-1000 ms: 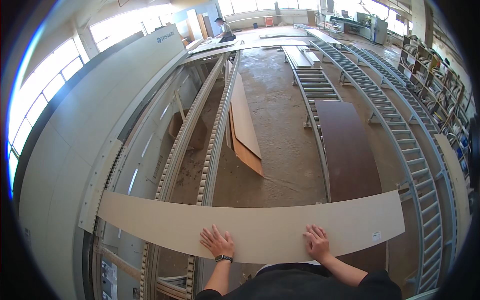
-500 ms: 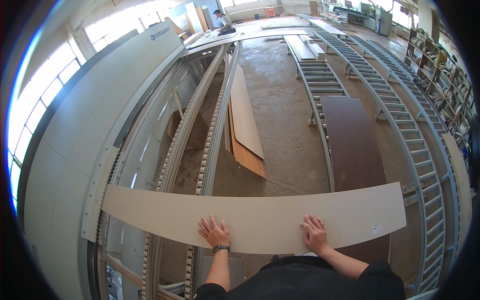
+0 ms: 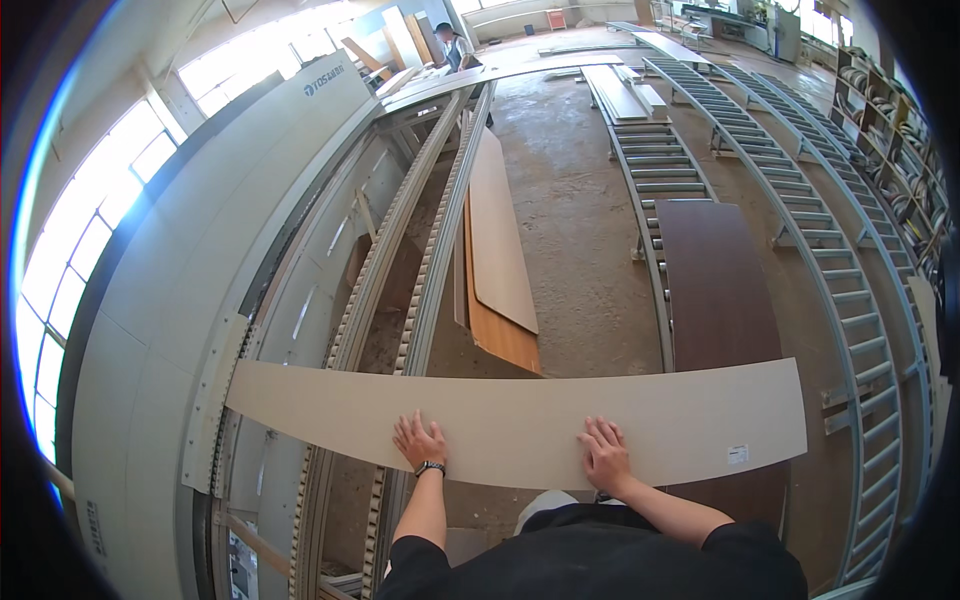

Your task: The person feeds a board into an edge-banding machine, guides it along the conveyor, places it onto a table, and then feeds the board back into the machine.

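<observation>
A long beige panel lies crosswise in front of me, with a small white label near its right end. Its left end meets the edge of a big pale machine, and its left part rests over two roller rails. My left hand is flat on the panel, fingers spread, a dark watch at the wrist. Farther right, my right hand presses on the same panel with fingers stretched out. Neither hand grips anything.
Right of the rails stands a roller conveyor bearing a dark brown board. Wood-toned boards lean by the rails. More roller tracks run along the right, beside a shelf rack. A person is at the far end.
My view has shifted, so the surroundings sit slightly differently in the picture. Both hands stay flat on the panel, at about the same places on it.
</observation>
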The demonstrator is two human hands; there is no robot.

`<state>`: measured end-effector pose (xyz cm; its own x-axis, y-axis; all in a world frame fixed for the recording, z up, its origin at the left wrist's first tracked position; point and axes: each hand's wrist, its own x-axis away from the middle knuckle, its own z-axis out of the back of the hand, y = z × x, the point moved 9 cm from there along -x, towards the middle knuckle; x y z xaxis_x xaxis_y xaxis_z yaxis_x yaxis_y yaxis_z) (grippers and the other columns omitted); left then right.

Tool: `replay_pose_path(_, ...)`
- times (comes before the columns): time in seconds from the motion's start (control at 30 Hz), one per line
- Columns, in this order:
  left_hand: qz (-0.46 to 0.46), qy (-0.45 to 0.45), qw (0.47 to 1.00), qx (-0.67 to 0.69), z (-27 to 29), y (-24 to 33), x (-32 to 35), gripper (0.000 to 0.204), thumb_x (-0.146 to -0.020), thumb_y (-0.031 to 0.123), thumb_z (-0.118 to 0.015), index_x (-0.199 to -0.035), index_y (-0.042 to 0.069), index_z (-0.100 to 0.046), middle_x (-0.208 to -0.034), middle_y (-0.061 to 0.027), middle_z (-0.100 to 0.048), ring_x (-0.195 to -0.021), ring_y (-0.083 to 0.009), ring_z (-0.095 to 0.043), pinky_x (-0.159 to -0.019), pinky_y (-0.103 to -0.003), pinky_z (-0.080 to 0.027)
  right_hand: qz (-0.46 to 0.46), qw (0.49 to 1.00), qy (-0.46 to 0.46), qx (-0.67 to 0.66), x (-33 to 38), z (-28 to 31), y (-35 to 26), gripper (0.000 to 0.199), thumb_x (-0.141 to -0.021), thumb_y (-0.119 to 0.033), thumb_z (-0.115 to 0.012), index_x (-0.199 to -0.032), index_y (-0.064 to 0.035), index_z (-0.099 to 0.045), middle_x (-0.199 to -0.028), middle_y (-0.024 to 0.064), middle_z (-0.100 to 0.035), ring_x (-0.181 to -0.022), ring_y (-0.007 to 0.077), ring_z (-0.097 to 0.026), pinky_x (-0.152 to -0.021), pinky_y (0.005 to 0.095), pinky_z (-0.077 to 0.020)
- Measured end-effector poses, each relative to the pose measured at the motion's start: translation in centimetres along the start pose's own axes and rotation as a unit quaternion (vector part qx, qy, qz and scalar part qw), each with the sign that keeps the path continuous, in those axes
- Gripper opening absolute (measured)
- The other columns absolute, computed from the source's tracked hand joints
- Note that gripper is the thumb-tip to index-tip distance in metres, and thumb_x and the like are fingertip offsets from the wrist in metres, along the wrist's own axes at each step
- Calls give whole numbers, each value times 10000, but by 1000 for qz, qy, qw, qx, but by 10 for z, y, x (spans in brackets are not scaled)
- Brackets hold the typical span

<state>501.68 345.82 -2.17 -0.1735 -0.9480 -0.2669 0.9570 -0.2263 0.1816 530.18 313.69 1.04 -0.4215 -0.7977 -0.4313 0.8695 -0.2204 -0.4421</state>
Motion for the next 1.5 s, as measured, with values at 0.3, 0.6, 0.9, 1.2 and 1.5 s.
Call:
replay_pose_path(0.3,6,-13,1000,-10,-28,53,-64,548,-938,354,-532,-1451,163,-500,-1570,-183,-391,-1472,-401,-311,-1212,-556,-212,0,1000,1,12,-69,-20,47,336,-796,-71,-612,-1127,-68,-666,-1415,151,-590,-1348,336,-508,-1158,448,-324)
replay_pose_path(0.6,-30,21,999,2,-58,100,-125,576,-909,318,-570,-1442,121,-480,-1565,-240,-357,-1449,-467,-312,-1195,-601,-219,-10,1000,-14,18,-145,-34,79,348,-777,-44,-593,-1117,-66,-663,-1420,144,-589,-1358,335,-499,-1168,446,-319)
replay_pose_path(0.9,-35,29,999,-1,-80,152,-185,581,-899,321,-588,-1434,123,-477,-1562,-239,-351,-1443,-472,-315,-1189,-612,-226,-22,998,-37,42,-220,-49,117,356,-771,-13,-563,-1111,-62,-656,-1425,148,-587,-1374,340,-486,-1173,445,-315)
replay_pose_path(1.2,-45,57,997,10,-105,199,-250,570,-874,329,-619,-1394,120,-516,-1541,-239,-382,-1432,-470,-332,-1179,-616,-246,-10,998,-40,46,-292,-70,158,360,-782,1,-536,-1119,-58,-646,-1430,156,-581,-1381,343,-480,-1171,447,-315)
replay_pose_path(1.5,-31,41,999,12,-142,241,-323,612,-880,373,-603,-1436,144,-490,-1547,-211,-397,-1427,-438,-357,-1178,-606,-250,2,999,-35,2,-361,-82,209,393,-786,-20,-574,-1171,-67,-636,-1477,141,-540,-1397,347,-459,-1185,442,-299)
